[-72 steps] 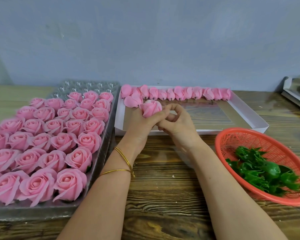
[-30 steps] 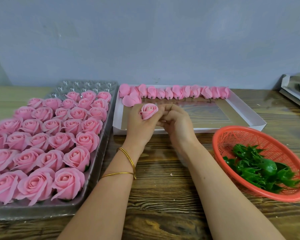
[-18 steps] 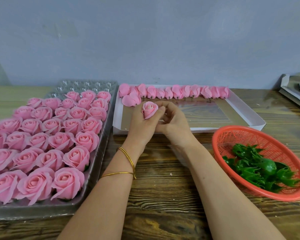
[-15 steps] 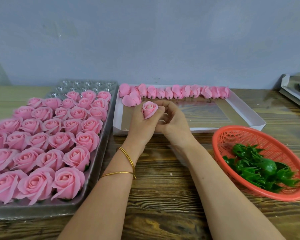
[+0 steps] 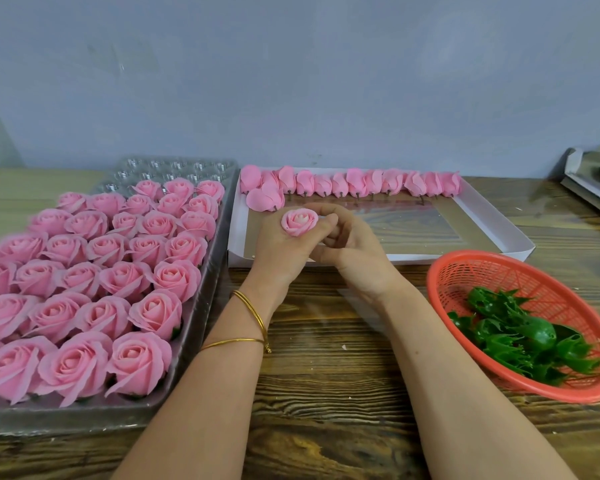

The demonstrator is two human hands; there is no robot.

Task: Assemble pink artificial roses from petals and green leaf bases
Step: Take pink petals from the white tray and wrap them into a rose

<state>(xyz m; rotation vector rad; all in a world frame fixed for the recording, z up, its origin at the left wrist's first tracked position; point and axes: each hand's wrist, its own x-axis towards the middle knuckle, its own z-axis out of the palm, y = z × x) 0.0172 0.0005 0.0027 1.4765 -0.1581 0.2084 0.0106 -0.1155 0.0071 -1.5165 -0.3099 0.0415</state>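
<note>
Over the wooden worktop point(image 5: 326, 375), left hand point(image 5: 279, 252) grips a rose point(image 5: 298, 221) from below, right hand point(image 5: 357, 258) curled, pinching its edge, before a white tray point(image 5: 447, 258).

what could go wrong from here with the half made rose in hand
1. The rosebud sits at the fingertips of the left hand, with the right hand curled beside it. Too tight a grip could crush its soft petals.
2. No green base shows on it. Reaching for the leaf bases in the red basket would leave one hand holding it, so the wrap may loosen.
</note>
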